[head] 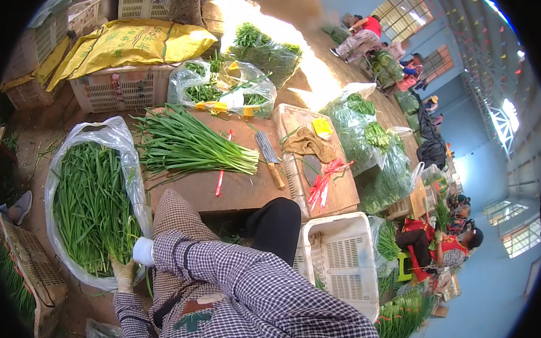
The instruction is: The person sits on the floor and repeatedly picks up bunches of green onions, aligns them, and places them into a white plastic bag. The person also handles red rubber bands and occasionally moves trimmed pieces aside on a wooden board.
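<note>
My left hand (123, 271), in a pale glove, grips the stem ends of some garlic chives (96, 206) at the lower edge of a clear plastic bag full of them. My right sleeve reaches across to the same bag and ends in a white cuff; my right hand is hidden past it. A loose bunch of chives (198, 147) lies on the brown board (246, 200) over a red-and-white tie strip (221, 175). Right of the bunch is a cleaver with a wooden handle (275, 175). More red-and-white ties (325, 183) and a brown cloth (309, 143) lie on the neighbouring crate top.
A white plastic crate (341, 260) stands at my right, a crate holding greens (36, 267) at lower left. Beyond the board are a yellow sack (139, 40) on a crate and bags of greens (222, 88). A person in a red vest (452, 247) sits at right; others work farther back.
</note>
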{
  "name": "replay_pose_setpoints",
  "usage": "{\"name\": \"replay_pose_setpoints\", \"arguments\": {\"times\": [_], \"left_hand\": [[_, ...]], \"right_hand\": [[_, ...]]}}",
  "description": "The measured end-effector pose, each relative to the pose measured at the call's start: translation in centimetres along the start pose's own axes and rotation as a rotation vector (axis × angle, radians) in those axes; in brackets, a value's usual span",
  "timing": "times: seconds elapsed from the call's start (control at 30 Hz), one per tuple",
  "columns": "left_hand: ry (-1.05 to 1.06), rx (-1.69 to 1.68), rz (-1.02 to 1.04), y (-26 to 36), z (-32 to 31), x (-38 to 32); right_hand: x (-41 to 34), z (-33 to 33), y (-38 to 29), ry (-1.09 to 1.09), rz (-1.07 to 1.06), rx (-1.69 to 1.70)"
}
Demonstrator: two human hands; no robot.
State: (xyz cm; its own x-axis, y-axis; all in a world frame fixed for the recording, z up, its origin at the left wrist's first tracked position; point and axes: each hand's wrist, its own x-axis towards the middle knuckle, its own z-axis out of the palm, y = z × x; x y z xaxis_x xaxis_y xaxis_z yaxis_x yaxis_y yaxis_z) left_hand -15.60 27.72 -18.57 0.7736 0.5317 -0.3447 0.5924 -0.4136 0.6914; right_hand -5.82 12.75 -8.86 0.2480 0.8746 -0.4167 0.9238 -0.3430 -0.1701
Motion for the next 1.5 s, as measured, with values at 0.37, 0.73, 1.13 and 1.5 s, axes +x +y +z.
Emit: {"name": "replay_pose_setpoints", "arguments": {"times": [0.37,0.73,1.13,1.5], "left_hand": [[-0.187,-0.099,-0.059,1.4,-5.8,1.6],[-0.254,-0.307,-0.184,6.6,-5.5,-1.6],[-0.350,-0.190,-0.035,8.8,-5.6,-2.0],[-0.322,-0.563,-0.250,6.6,-10.7,4.8]], "right_hand": [[-4.8,-2.7,2.3,0.012,-0.069,0.189],[-4.7,-3.1,2.3,-0.095,-0.068,0.140],[-4.3,-3.3,2.3,-0.120,-0.017,0.147],[-4.7,-3.5,2.3,-0.105,-0.030,0.155]]}}
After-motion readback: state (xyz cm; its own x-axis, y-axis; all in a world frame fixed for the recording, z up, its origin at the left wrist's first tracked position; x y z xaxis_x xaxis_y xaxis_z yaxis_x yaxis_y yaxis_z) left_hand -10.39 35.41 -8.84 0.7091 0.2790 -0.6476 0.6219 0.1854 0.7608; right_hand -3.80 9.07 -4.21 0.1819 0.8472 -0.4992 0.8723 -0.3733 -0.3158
